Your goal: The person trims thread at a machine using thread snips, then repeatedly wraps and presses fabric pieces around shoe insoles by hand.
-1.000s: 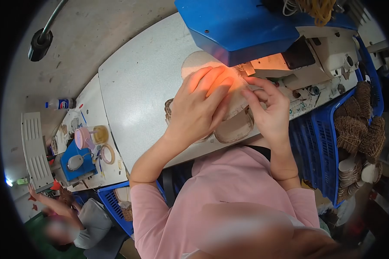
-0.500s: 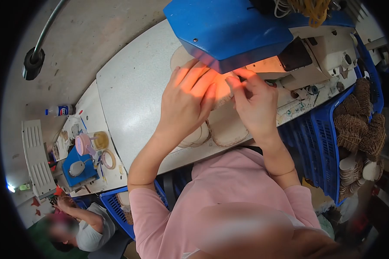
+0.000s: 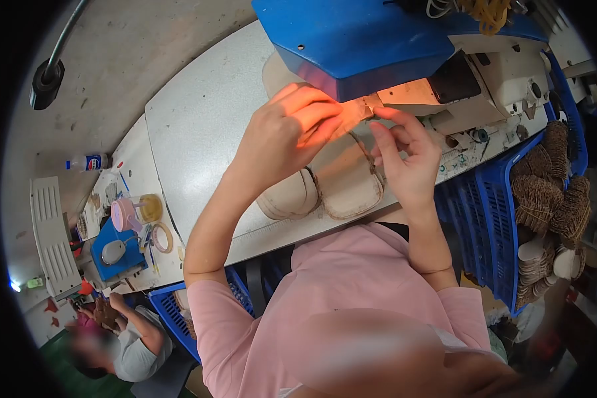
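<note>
My left hand (image 3: 282, 136) is under the blue sewing machine head (image 3: 365, 53), its fingers bent together on a beige sole-shaped piece (image 3: 346, 182) in the orange light. That piece has a dark stitched edge and reaches back toward the table's near edge. My right hand (image 3: 408, 147) is just right of the needle area, index finger stretched out and thumb apart, with nothing visible between them. Beside the piece lie similar stacked beige pieces (image 3: 288, 199). Another pale piece (image 3: 275, 69) shows behind my left hand. The needle itself is hidden.
A blue crate (image 3: 487, 225) at right holds bundled brown-edged pieces (image 3: 540, 192). At left are a pink cup (image 3: 123, 215), a tape roll (image 3: 161, 237) and a bottle (image 3: 87, 162). Another person (image 3: 139, 345) sits lower left. A dark phone-like slab (image 3: 454, 81) rests by the machine.
My right hand has drawn back to the right, its thumb and index finger now apart. My left hand has turned and shifted slightly left, uncovering more of the beige pieces.
</note>
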`<state>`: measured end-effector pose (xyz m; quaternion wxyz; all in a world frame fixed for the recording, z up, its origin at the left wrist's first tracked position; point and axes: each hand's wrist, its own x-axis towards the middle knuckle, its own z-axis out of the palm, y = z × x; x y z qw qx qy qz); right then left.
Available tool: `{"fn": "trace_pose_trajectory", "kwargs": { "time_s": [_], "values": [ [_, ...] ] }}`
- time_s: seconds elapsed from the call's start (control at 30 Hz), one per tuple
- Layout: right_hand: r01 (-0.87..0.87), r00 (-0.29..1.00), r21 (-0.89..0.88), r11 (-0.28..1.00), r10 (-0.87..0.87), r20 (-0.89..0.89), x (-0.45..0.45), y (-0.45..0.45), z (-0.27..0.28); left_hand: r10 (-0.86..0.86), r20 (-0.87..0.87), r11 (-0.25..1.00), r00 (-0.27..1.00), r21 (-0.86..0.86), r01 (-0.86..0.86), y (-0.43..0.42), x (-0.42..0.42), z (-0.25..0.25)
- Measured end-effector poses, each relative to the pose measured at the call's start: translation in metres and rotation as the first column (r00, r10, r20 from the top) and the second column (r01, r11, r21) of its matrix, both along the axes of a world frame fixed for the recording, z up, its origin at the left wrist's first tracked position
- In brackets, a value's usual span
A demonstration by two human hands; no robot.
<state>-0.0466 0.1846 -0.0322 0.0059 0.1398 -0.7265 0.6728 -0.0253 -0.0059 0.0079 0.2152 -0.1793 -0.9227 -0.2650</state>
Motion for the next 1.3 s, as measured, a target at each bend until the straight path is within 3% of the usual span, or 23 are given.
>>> {"fn": "trace_pose_trajectory", "kwargs": {
  "time_s": [0.27,0.47,0.57,0.67,0.73,0.87,1.3],
  "values": [
    [-0.056,0.977,-0.085,0.995,0.072,0.199,0.011,0.018,0.012,0.111,-0.031,0.988,0.993,-0.101,-0.113,0.006,0.004,0.004],
    [-0.106,0.958,-0.006,0.994,0.104,0.267,0.014,0.025,0.001,0.155,-0.016,0.976,0.988,-0.153,-0.155,0.019,0.016,0.008],
    [-0.128,0.965,0.06,0.99,0.111,0.237,0.014,0.025,-0.013,0.118,-0.021,0.985,0.993,-0.124,-0.12,0.021,0.02,0.007],
    [-0.14,0.983,0.278,0.95,0.1,0.152,0.014,0.026,-0.017,0.07,-0.043,0.989,0.997,-0.13,-0.075,0.016,0.022,0.004],
    [-0.174,0.982,0.321,0.931,0.139,0.131,0.014,0.026,-0.021,0.044,-0.044,0.986,0.998,-0.161,-0.05,0.012,0.018,0.006],
    [-0.279,0.96,0.422,0.862,0.237,0.15,0.014,0.023,-0.017,0.084,0.081,0.984,0.993,-0.162,-0.07,0.009,0.015,0.011],
    [-0.274,0.962,0.477,0.835,0.232,0.147,0.017,0.021,-0.021,0.19,-0.057,0.957,0.98,-0.213,-0.198,0.034,0.028,0.001]
  ]
}}
